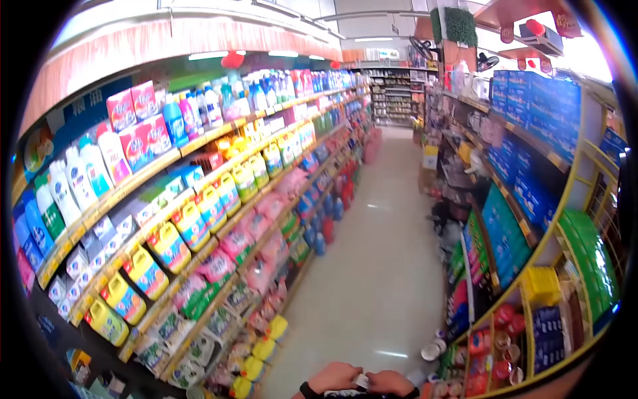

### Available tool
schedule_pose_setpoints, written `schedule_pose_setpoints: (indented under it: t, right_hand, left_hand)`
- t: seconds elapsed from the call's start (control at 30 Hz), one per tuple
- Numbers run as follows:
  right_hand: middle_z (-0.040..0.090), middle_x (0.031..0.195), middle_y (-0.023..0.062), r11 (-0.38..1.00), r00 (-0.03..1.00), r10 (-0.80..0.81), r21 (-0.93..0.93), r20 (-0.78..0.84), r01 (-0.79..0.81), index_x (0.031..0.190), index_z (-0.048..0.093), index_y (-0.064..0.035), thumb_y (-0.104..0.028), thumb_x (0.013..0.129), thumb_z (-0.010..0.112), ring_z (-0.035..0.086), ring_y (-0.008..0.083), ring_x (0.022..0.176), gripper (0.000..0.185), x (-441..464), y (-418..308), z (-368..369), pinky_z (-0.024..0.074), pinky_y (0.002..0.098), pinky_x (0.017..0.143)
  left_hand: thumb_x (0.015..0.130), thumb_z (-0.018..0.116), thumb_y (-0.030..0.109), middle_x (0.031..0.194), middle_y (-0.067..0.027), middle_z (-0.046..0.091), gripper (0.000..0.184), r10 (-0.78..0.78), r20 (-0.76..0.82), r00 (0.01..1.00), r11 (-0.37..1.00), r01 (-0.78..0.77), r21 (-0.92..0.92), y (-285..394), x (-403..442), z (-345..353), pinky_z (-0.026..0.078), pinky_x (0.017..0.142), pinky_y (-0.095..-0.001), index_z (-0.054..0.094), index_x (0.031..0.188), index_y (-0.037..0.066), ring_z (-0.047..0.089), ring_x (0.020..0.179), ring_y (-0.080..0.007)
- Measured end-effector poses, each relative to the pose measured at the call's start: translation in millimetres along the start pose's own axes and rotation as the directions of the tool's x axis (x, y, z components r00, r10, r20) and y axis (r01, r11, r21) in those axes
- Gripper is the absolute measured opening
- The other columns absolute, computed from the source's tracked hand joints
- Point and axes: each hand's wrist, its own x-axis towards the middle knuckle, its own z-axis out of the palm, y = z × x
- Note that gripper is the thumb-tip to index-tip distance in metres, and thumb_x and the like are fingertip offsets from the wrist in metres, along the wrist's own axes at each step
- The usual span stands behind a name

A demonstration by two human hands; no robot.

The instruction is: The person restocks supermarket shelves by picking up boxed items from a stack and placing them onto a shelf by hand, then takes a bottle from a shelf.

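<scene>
At the bottom edge of the view both hands are close together. My left hand (334, 377), with a dark band at its wrist, has its fingers bent around toward a small white item (362, 381). My right hand (391, 382) meets the same item from the other side, its fingers closed on it. What the white item is cannot be made out. Below the hands a dark patterned surface is partly cut off by the frame.
Shelves with yellow detergent jugs (169, 247), bottles and bags run along the left. On the right stand shelves with blue boxes (535, 110) and a yellow-edged rack (525, 312). A tiled aisle floor (365, 266) leads to far shelves (399, 96).
</scene>
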Motion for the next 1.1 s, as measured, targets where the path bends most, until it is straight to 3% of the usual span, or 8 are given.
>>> schedule_pose_setpoints:
  t: [0.03, 0.3, 0.37, 0.47, 0.6, 0.73, 0.77, 1.1]
  right_hand:
    - [0.074, 0.098, 0.0239, 0.988, 0.994, -0.053, 0.140, -0.091, 0.065, 0.126, 0.060, -0.0070, -0.051, 0.094, 0.060, 0.070, 0.0454, 0.091, 0.055, 7, -7, -36, 0.0559, 0.0528, 0.079]
    - [0.072, 0.087, 0.0189, 0.982, 0.988, -0.066, -0.184, -0.137, 0.040, 0.107, 0.065, -0.0096, -0.049, 0.091, 0.068, 0.071, 0.0418, 0.086, 0.043, 120, 40, -164, 0.0553, 0.0537, 0.074]
    - [0.074, 0.098, 0.0205, 0.990, 0.944, -0.142, -0.030, -0.298, 0.140, 0.107, 0.073, -0.0078, -0.038, 0.089, 0.073, 0.069, 0.0414, 0.091, 0.036, 139, 66, -171, 0.0545, 0.0490, 0.079]
    - [0.073, 0.083, 0.0194, 0.949, 0.944, -0.109, 0.249, -0.313, 0.192, 0.093, 0.074, -0.0086, -0.040, 0.083, 0.075, 0.069, 0.0419, 0.080, 0.033, 191, 121, -163, 0.0535, 0.0489, 0.072]
    - [0.073, 0.083, 0.0180, 0.981, 0.961, -0.053, 0.168, -0.270, 0.101, 0.098, 0.073, -0.0080, -0.041, 0.082, 0.076, 0.069, 0.0406, 0.077, 0.037, 233, 139, -224, 0.0541, 0.0487, 0.071]
    - [0.072, 0.085, 0.0194, 0.974, 0.958, 0.126, 0.216, -0.259, -0.069, 0.105, 0.073, -0.0067, -0.034, 0.085, 0.076, 0.070, 0.0398, 0.083, 0.034, 285, 163, -296, 0.0551, 0.0491, 0.075]
    - [0.072, 0.090, 0.0184, 0.997, 0.988, 0.051, -0.056, -0.143, -0.059, 0.112, 0.068, -0.0101, -0.048, 0.092, 0.070, 0.069, 0.0431, 0.087, 0.044, 296, 162, -341, 0.0549, 0.0523, 0.074]
    - [0.073, 0.103, 0.0118, 0.931, 0.905, 0.038, 0.344, -0.423, 0.121, 0.120, 0.071, -0.0046, -0.023, 0.087, 0.084, 0.072, 0.0252, 0.085, 0.040, 435, 206, -492, 0.0585, 0.0345, 0.081]
  left_hand:
    - [0.086, 0.073, 0.034, 0.084, -0.0202, 0.070, 0.036, 0.004, -0.027, 1.000, 1.000, -0.003, 0.031, -6, 17, -15, 0.054, 0.073, -0.0524, 0.067, 0.111, 0.008, 0.068, 0.082, -0.0431]
    - [0.087, 0.071, 0.028, 0.083, -0.0184, 0.069, 0.026, -0.139, -0.251, 0.958, 0.990, 0.132, -0.044, -100, 100, -87, 0.052, 0.071, -0.0541, 0.064, 0.104, 0.010, 0.068, 0.081, -0.0427]
    - [0.090, 0.074, 0.038, 0.101, -0.0212, 0.074, 0.044, -0.248, -0.159, 0.956, 0.968, 0.240, -0.068, -132, 114, -89, 0.057, 0.079, -0.0446, 0.068, 0.125, 0.012, 0.073, 0.092, -0.0398]
    - [0.086, 0.073, 0.040, 0.092, -0.0208, 0.074, 0.039, -0.179, -0.162, 0.970, 0.968, 0.144, -0.206, -201, 149, -70, 0.056, 0.075, -0.0484, 0.069, 0.112, 0.011, 0.072, 0.086, -0.0408]
    - [0.087, 0.071, 0.034, 0.093, -0.0214, 0.072, 0.032, -0.133, -0.203, 0.970, 0.988, 0.113, -0.109, -266, 218, -89, 0.055, 0.076, -0.0499, 0.072, 0.107, 0.009, 0.071, 0.087, -0.0406]
    - [0.090, 0.068, 0.035, 0.083, -0.0173, 0.068, 0.027, -0.037, -0.126, 0.991, 0.993, 0.022, -0.117, -283, 291, -219, 0.053, 0.071, -0.0528, 0.063, 0.101, 0.011, 0.068, 0.082, -0.0418]
    - [0.090, 0.068, 0.035, 0.083, -0.0167, 0.068, 0.027, -0.027, -0.163, 0.986, 0.995, 0.010, -0.099, -297, 310, -234, 0.052, 0.070, -0.0526, 0.062, 0.102, 0.011, 0.068, 0.082, -0.0416]
    - [0.092, 0.071, 0.028, 0.079, -0.0111, 0.067, 0.024, -0.254, -0.336, 0.907, 0.964, 0.211, -0.160, -372, 383, -360, 0.049, 0.065, -0.0489, 0.060, 0.108, 0.013, 0.067, 0.078, -0.0376]
